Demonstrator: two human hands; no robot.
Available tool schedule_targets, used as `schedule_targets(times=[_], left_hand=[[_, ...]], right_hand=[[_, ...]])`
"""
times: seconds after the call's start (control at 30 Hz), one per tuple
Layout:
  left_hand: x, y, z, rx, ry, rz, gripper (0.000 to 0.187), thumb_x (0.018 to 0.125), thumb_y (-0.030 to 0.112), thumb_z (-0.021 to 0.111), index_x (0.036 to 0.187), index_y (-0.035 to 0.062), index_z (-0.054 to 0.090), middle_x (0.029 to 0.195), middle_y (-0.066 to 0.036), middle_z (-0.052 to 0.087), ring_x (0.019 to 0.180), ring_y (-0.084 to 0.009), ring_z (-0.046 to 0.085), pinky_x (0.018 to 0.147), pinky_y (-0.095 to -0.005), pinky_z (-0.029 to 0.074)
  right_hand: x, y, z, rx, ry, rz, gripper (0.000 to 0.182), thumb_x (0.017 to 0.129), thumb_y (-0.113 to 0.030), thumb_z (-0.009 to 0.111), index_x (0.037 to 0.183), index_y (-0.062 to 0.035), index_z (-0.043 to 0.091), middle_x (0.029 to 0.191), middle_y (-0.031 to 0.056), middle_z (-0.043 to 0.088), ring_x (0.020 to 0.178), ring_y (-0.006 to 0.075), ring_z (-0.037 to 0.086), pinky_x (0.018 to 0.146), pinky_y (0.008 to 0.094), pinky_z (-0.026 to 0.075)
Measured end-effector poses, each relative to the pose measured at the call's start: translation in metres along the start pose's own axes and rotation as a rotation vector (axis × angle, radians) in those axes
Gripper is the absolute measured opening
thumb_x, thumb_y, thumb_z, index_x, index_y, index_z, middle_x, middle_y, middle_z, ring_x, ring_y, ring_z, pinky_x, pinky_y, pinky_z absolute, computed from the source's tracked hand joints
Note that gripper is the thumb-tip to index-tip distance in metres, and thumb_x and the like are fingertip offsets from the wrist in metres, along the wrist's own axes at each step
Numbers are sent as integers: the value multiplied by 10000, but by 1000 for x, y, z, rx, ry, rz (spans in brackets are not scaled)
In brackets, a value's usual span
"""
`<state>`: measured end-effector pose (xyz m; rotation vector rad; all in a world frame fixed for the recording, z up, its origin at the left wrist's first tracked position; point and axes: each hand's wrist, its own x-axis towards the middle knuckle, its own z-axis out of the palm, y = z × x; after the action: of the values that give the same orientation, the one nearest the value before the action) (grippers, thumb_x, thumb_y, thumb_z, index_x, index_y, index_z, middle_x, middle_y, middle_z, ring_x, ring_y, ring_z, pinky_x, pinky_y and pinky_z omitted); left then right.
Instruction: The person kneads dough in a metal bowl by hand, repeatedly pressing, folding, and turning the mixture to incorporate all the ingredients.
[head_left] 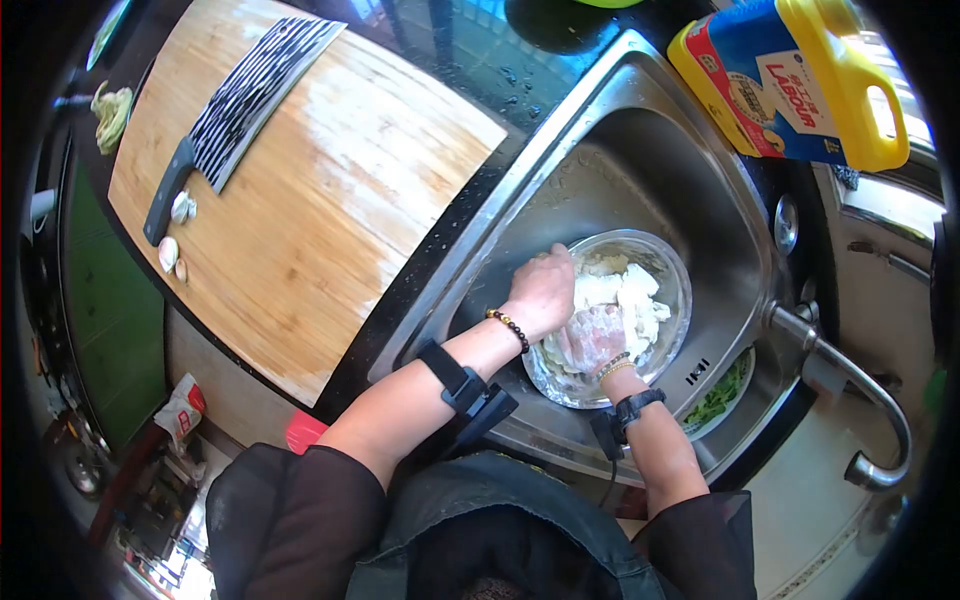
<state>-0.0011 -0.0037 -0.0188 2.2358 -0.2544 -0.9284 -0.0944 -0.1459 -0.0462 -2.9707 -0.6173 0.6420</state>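
A metal bowl sits inside the steel sink, holding white floury dough in loose, uneven lumps. My left hand is closed at the bowl's left rim, its fingertips turned away from view. Inside the bowl, my right hand is coated in white flour and presses into the dough with its fingers curled; the fingertips are partly buried. Beaded bracelets circle both wrists, and dark straps with small devices are fastened to both forearms.
The sink has a curved faucet at right. Green leafy vegetables lie in a second basin. A cutting board carries a cleaver and garlic cloves. A yellow jug stands behind the sink.
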Motion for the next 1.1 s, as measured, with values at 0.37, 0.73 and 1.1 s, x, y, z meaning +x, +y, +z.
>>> schedule_targets(times=[0.37, 0.73, 1.1], left_hand=[[-1, 7, -4, 59, -14, 5, 254, 628, -24, 533, 849, -77, 420, 791, -287, 569, 807, -421, 566, 723, -447, 458], [2, 9, -7, 107, -80, 16, 377, 658, 114, 607, 930, -88, 442, 881, -306, 565, 890, -409, 554, 785, -432, 447], [0, 6, -15, 121, -135, 41, 341, 640, 50, 561, 926, -111, 469, 890, -317, 559, 906, -398, 554, 788, -412, 453]], right_hand=[[27, 16, -4, 102, -149, 89, 247, 679, -337, 503, 640, -141, 650, 665, 93, 605, 681, 261, 558, 681, 418, 388], [25, -1, -26, 576, 422, 257, 299, 663, -319, 566, 847, -85, 595, 858, 140, 585, 834, 273, 557, 769, 418, 408], [28, -22, -20, 361, 48, 276, 627, 549, -334, 676, 1070, -58, 464, 973, 152, 546, 982, 296, 493, 864, 460, 332]])
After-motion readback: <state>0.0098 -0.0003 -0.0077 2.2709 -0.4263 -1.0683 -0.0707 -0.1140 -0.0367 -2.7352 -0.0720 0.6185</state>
